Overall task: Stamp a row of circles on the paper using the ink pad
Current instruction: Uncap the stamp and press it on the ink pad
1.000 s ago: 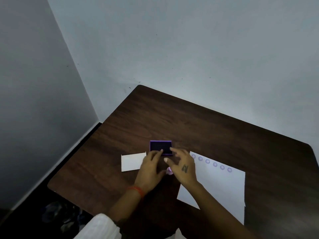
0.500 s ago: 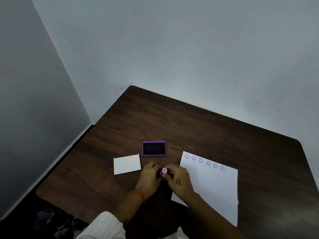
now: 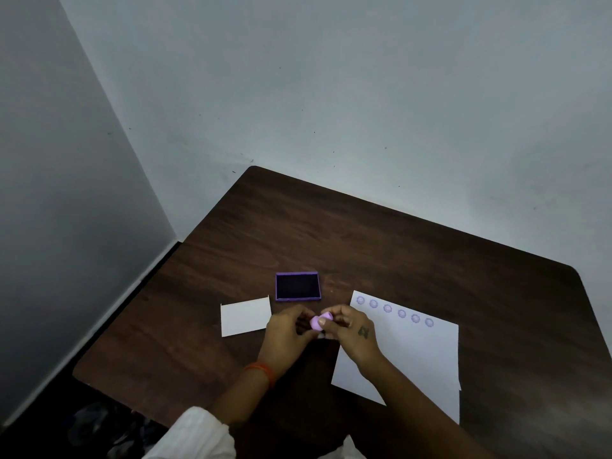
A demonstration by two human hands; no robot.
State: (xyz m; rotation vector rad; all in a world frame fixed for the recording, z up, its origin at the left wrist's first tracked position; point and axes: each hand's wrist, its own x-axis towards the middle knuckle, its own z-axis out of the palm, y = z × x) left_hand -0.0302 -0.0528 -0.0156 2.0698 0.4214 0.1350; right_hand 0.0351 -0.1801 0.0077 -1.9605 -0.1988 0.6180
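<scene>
A small lilac stamp [image 3: 320, 321] is pinched between the fingertips of my left hand [image 3: 287, 332] and my right hand [image 3: 351, 332], just above the table. The open purple ink pad [image 3: 297, 286], with its dark ink face up, lies a little beyond both hands. To the right lies a white sheet of paper [image 3: 417, 356] with a row of several purple circles [image 3: 394, 311] along its far edge. My right hand rests partly over the sheet's left edge.
A small white card [image 3: 245, 316] lies left of my hands. The dark wooden table [image 3: 381, 246] stands in a corner between two pale walls. Its left and near edges drop to a dark floor.
Both hands have drawn back from the ink pad toward me. The stamp, low between the hands a second ago, is now held up at the fingertips of both hands.
</scene>
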